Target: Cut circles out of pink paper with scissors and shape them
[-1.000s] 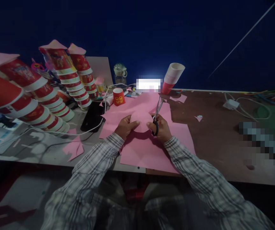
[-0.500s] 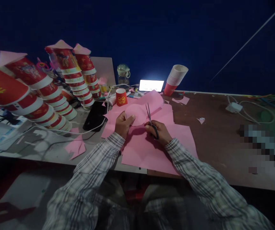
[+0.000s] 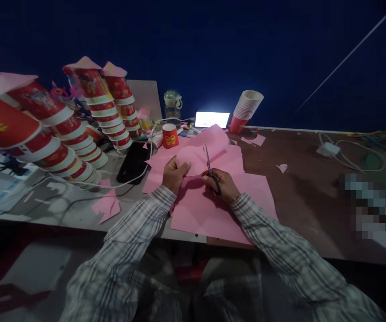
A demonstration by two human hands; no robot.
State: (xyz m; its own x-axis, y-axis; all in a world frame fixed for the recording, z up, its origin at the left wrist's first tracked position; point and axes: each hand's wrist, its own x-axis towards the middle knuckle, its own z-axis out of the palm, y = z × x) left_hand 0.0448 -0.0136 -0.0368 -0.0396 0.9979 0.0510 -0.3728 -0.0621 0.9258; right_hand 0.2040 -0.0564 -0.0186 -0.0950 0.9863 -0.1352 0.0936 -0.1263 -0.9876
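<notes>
My left hand (image 3: 173, 174) pinches a rounded piece of pink paper (image 3: 191, 161) by its near left edge and holds it up off the table. My right hand (image 3: 221, 185) grips black-handled scissors (image 3: 210, 169), whose blades point up and away along the right edge of that paper piece. Under both hands lie several large pink paper sheets (image 3: 209, 210), spread over the table edge.
Stacks of red paper cups (image 3: 99, 105) with pink paper tops crowd the left. A single red cup (image 3: 170, 135), a black phone (image 3: 133, 163) with a white cable, a lit phone (image 3: 212, 119), a leaning cup stack (image 3: 246, 109), a charger (image 3: 327, 150) and pink scraps (image 3: 107, 206) lie around.
My right hand drew back from the paper piece and lowered the scissors toward the table; the left hand lifted the pink piece slightly up and away. Over the last half second almost nothing moved.
</notes>
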